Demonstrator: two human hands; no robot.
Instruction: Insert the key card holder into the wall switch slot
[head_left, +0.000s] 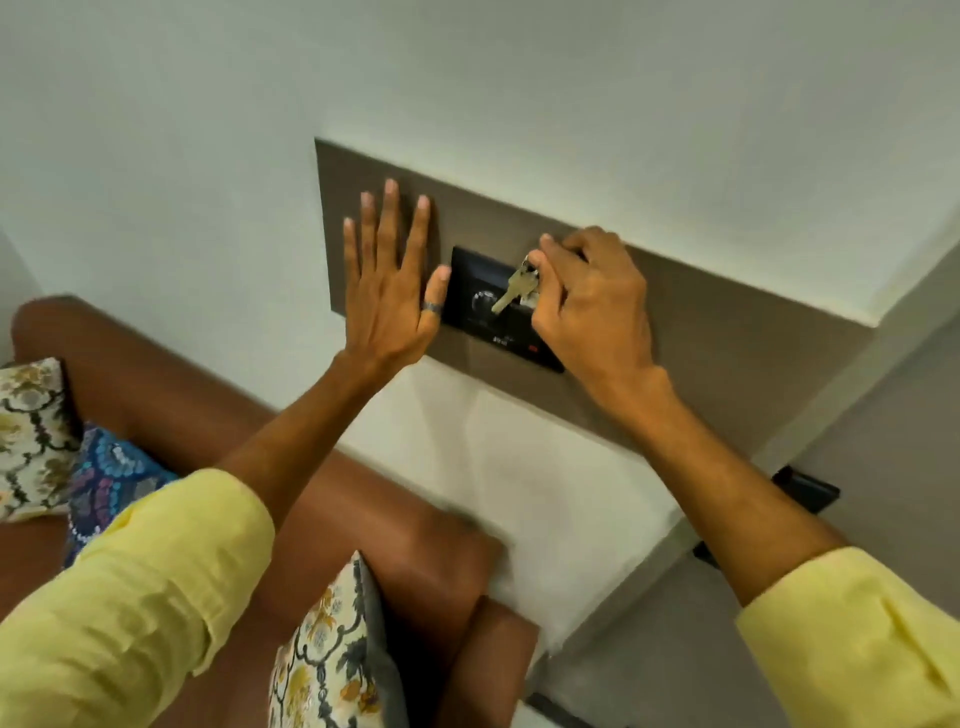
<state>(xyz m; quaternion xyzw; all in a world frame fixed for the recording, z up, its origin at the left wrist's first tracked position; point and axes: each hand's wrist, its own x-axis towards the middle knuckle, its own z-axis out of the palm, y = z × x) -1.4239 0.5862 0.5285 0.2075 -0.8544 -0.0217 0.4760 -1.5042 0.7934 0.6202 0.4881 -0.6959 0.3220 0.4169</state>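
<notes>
The left hand (387, 291), with a dark ring on the thumb, lies flat and open against the grey-brown rectangular wall panel (727, 332), its fingers (389, 218) spread and holding nothing, just beside the left edge of the black wall switch plate (470, 306). The right hand (592, 306) is curled in front of the plate's right part, its thumb and fingers pinched shut on the top of the key card holder, which the hand mostly hides; only a small pale piece (530, 299) shows below the thumb. A brass-coloured metal key (511, 288) hangs from that grip, slanting down to the left across a round dial on the plate. Whether the holder is already in the slot cannot be told. Both forearms wear rolled yellow sleeves (156, 587). Below stands a brown leather sofa (415, 561) with patterned cushions (332, 654).
</notes>
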